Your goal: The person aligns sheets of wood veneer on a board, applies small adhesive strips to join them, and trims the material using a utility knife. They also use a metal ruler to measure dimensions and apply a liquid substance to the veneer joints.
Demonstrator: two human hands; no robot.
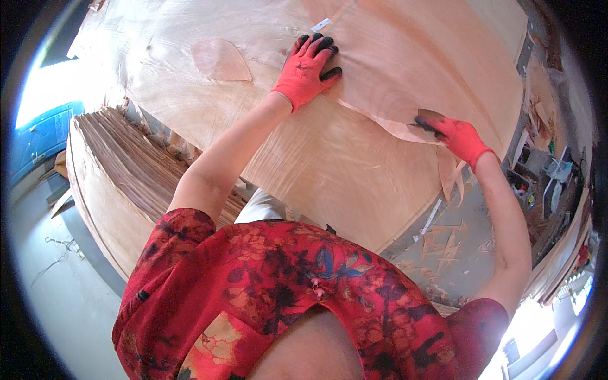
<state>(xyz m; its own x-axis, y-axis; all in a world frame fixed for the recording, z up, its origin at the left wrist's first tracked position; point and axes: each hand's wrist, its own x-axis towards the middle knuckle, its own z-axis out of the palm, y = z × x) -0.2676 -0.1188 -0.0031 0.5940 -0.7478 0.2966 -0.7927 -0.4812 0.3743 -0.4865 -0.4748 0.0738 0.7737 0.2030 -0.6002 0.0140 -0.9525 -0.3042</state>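
Observation:
Large sheets of wood veneer (361, 161) lie spread before me. My left hand (308, 66), in a red glove with black fingertips, presses flat on the veneer with its fingers slightly apart. A small white tag or piece of tape (320, 24) lies just beyond those fingers. My right hand (458, 135), gloved alike, grips a flat brownish blade-like tool (430, 113), whose exact kind is unclear. Below the tool, a narrow wavy veneer strip (394, 127) runs along the upper sheet's edge, and its loose end (449, 173) hangs over the side.
A loose veneer piece (221, 61) lies beyond my left forearm. To the left stands a thick stack of veneer sheets (128, 156), with a blue panel (47, 128) behind it. Veneer scraps (444, 242) litter the grey surface at right, near a cluttered pile of objects (546, 175).

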